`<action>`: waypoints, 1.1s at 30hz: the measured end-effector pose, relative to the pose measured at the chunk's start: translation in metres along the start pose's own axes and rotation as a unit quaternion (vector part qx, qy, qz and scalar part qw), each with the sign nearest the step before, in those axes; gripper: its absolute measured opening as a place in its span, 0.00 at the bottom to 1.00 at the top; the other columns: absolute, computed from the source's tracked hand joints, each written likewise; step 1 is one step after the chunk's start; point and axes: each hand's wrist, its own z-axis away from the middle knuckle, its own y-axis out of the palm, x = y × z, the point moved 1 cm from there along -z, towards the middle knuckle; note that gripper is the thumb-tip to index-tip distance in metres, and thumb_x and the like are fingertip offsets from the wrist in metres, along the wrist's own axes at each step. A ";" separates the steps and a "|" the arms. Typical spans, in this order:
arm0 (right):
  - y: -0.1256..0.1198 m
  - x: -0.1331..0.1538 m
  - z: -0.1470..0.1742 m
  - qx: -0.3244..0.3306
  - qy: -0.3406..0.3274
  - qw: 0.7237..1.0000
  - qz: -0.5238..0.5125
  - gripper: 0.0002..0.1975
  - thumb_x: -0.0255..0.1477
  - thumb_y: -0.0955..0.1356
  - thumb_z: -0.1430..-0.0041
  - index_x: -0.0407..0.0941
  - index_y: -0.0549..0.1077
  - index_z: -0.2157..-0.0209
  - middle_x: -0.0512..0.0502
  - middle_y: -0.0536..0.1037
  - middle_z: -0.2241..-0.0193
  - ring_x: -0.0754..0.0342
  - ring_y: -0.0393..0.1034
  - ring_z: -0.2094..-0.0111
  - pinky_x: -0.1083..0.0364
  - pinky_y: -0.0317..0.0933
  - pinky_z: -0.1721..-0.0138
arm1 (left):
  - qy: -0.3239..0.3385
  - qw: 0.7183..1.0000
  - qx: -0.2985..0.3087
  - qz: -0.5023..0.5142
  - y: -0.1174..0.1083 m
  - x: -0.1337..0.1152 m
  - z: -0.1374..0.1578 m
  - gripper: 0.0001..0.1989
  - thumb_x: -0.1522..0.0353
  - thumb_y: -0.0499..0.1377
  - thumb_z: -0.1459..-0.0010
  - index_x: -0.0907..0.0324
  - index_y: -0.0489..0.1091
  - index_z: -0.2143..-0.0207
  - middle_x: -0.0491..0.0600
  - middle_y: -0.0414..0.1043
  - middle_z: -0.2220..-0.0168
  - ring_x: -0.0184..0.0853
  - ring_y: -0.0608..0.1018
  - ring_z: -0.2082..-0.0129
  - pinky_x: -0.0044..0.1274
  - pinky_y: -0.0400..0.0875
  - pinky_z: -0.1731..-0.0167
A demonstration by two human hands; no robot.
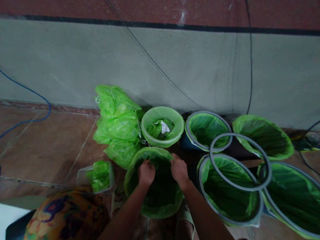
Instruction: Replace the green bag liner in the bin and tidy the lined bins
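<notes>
While both hands (163,171) grip it, green bin liner (161,204) looks crumpled, translucent.

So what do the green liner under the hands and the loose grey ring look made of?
The green liner in the near bin looks like thin translucent plastic film: crinkled, slightly glossy. Both the left hand and right hand are at its rim. The loose grey ring looks like rigid matte plastic, though possibly metal.

One head camera looks forward and steeply down from close above the bins (155,181), facing the wall (166,66) beyond them.
</notes>
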 end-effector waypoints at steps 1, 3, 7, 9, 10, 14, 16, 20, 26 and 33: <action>0.005 -0.004 0.012 -0.016 0.039 0.999 -0.012 0.14 0.25 0.59 0.35 0.42 0.67 0.50 0.40 0.76 0.59 0.50 0.73 0.59 0.56 0.60 0.60 | 0.002 1.000 -0.010 0.008 0.001 -0.001 0.001 0.13 0.70 0.54 0.43 0.63 0.70 0.56 0.56 0.77 0.60 0.37 0.78 0.59 0.23 0.68 0.61; 0.016 -0.010 0.039 -0.045 0.123 0.991 -0.042 0.15 0.26 0.57 0.34 0.41 0.66 0.49 0.39 0.77 0.61 0.49 0.73 0.61 0.55 0.60 0.61 | 0.002 0.999 -0.023 0.026 0.005 -0.004 0.003 0.15 0.67 0.55 0.43 0.64 0.69 0.54 0.56 0.77 0.61 0.37 0.79 0.60 0.22 0.68 0.62; 0.024 -0.013 0.071 -0.162 0.163 0.968 -0.101 0.21 0.32 0.60 0.36 0.35 0.64 0.46 0.31 0.74 0.55 0.44 0.71 0.55 0.51 0.61 0.56 | 0.005 1.000 -0.011 0.020 0.021 -0.014 0.003 0.25 0.60 0.57 0.44 0.67 0.63 0.48 0.58 0.77 0.62 0.39 0.79 0.61 0.23 0.69 0.63; 0.014 -0.013 0.065 -0.243 0.117 0.953 -0.139 0.23 0.35 0.59 0.36 0.34 0.66 0.47 0.30 0.72 0.52 0.43 0.68 0.51 0.49 0.60 0.51 | 0.020 1.000 0.006 -0.021 0.028 -0.020 -0.002 0.28 0.58 0.57 0.44 0.67 0.62 0.46 0.60 0.77 0.61 0.41 0.79 0.60 0.26 0.69 0.62; 0.007 -0.013 0.057 -0.272 0.091 0.945 -0.158 0.22 0.35 0.58 0.35 0.35 0.67 0.48 0.31 0.73 0.52 0.44 0.67 0.50 0.49 0.59 0.49 | 0.031 0.998 0.018 -0.047 0.031 -0.023 -0.005 0.27 0.58 0.56 0.43 0.66 0.63 0.47 0.61 0.76 0.60 0.42 0.79 0.58 0.26 0.69 0.61; -0.020 -0.007 0.010 -0.245 -0.005 0.950 -0.192 0.19 0.32 0.56 0.34 0.40 0.74 0.55 0.39 0.76 0.56 0.49 0.70 0.54 0.52 0.60 0.49 | 0.061 0.990 0.065 -0.113 0.034 -0.029 -0.020 0.17 0.64 0.49 0.38 0.62 0.71 0.55 0.60 0.76 0.56 0.42 0.78 0.56 0.27 0.68 0.59; -0.020 0.000 -0.008 -0.177 -0.052 0.968 -0.172 0.17 0.29 0.57 0.35 0.42 0.74 0.56 0.41 0.77 0.56 0.51 0.70 0.55 0.54 0.60 0.50 | 0.065 0.987 0.079 -0.124 0.033 -0.027 -0.025 0.16 0.67 0.48 0.38 0.63 0.73 0.57 0.60 0.76 0.57 0.42 0.78 0.57 0.27 0.68 0.59; -0.003 0.011 -0.015 -0.065 -0.101 0.989 -0.083 0.14 0.28 0.60 0.36 0.43 0.71 0.51 0.41 0.76 0.54 0.51 0.69 0.53 0.55 0.59 0.51 | 0.074 0.976 0.131 -0.158 0.038 -0.015 -0.021 0.16 0.67 0.49 0.38 0.65 0.75 0.61 0.61 0.76 0.59 0.42 0.78 0.59 0.26 0.69 0.61; 0.008 0.004 -0.014 -0.013 -0.091 0.995 -0.041 0.16 0.31 0.59 0.34 0.42 0.68 0.48 0.39 0.75 0.53 0.49 0.70 0.54 0.54 0.60 0.52 | 0.087 0.964 0.171 -0.186 0.036 0.000 -0.003 0.13 0.67 0.54 0.41 0.62 0.75 0.60 0.59 0.77 0.59 0.40 0.78 0.58 0.26 0.69 0.60; 0.003 -0.007 -0.011 -0.097 -0.097 0.978 -0.159 0.12 0.27 0.63 0.38 0.44 0.75 0.57 0.43 0.77 0.57 0.51 0.71 0.56 0.56 0.60 0.52 | 0.134 0.986 -0.051 -0.089 -0.027 -0.028 0.010 0.16 0.64 0.48 0.37 0.59 0.73 0.58 0.54 0.77 0.62 0.37 0.79 0.63 0.25 0.69 0.61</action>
